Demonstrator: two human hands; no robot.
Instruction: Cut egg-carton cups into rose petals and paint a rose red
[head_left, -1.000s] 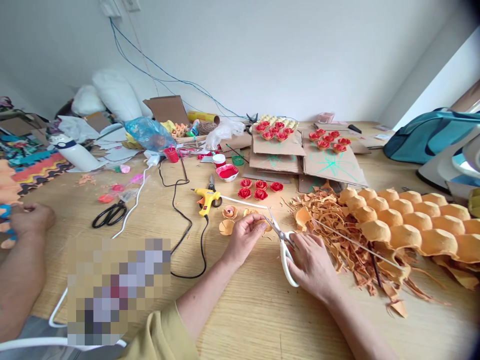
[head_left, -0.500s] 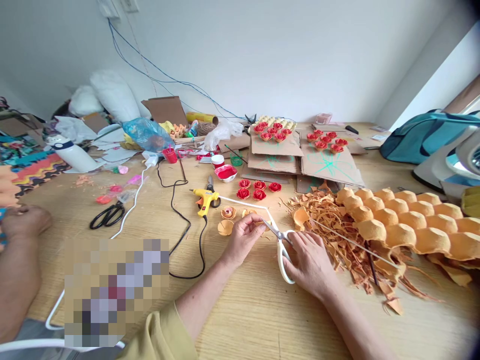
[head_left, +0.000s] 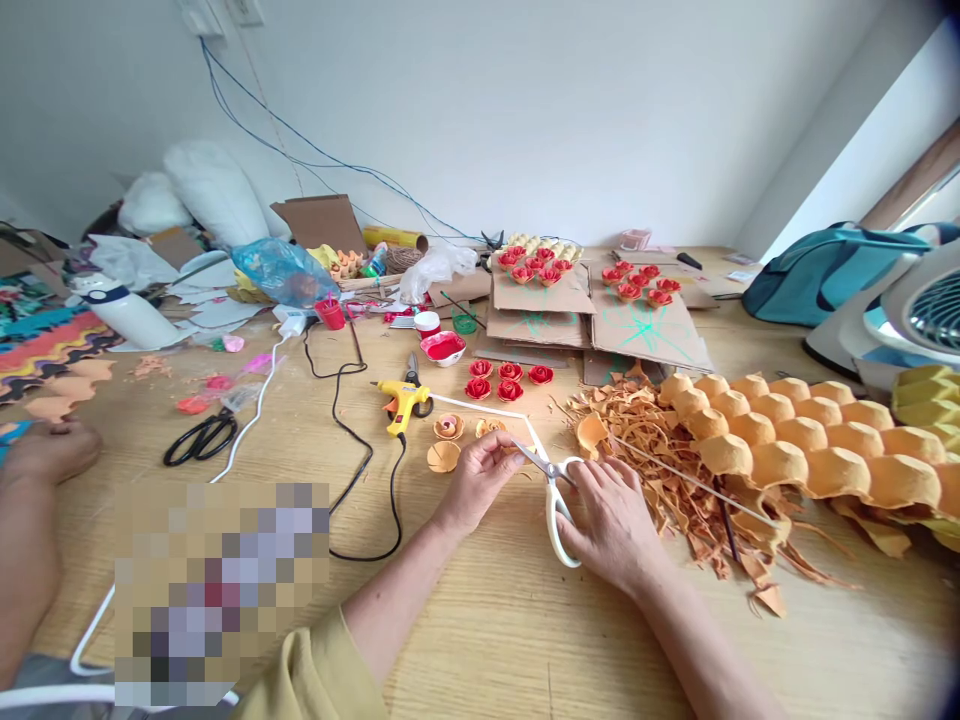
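My right hand point(head_left: 611, 515) grips white-handled scissors point(head_left: 559, 525), fingers and thumb in the loops and the blades pointing up and left. The blades reach the fingertips of my left hand point(head_left: 480, 482), which is closed in a pinch. Whatever lies between those fingertips is too small and too covered to make out. Just beyond my left hand are orange egg-carton cups point(head_left: 443, 457), some cut into petals, and a partly built rose point(head_left: 448, 427). A yellow glue gun point(head_left: 403, 402) rests on dark-handled scissors point(head_left: 412, 370), with a bent white strip point(head_left: 480, 407) running from its back.
Orange carton scraps point(head_left: 660, 470) heap beside an egg tray point(head_left: 810, 440) on the right. Red roses point(head_left: 510, 370) stand near a bowl of red paint point(head_left: 443, 348), others on cardboard point(head_left: 540, 292). Black scissors point(head_left: 201, 437) and another person's hand point(head_left: 56, 450) are at left.
The view has turned slightly right, so everything sits a little further left in the picture. My hands and the scissors keep almost the same pose.
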